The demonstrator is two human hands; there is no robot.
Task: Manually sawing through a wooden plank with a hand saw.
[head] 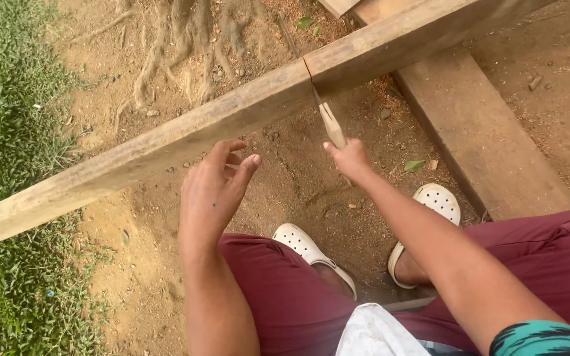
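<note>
The person's right hand [349,158] reaches forward with the forearm running from the lower right corner up toward the middle, wrist nearly straight, and its grip is clenched around the pale wooden handle of a handsaw [324,112]. The saw's long axis runs steeply up and slightly to the left from the hand, handle low and near the body, its thin blade entering a cut in the near edge of a long timber beam [232,112]. The blade tip is hidden in the wood. The beam lies on a diagonal across the view, its low end at the left edge by the grass [8,99] and its high end rising toward the upper right, so the saw stands roughly crosswise to it. The left hand [214,188] is raised just below the beam's near side, palm turned toward the right, fingers loosely curled and spread, its grip released and holding nothing; whether the fingertips touch the wood cannot be told. A wider plank [489,145] lies on the bare dirt to the right, passing under the beam. Below the hands are maroon trousers and two white perforated clogs [305,245], planted on the soil.
</note>
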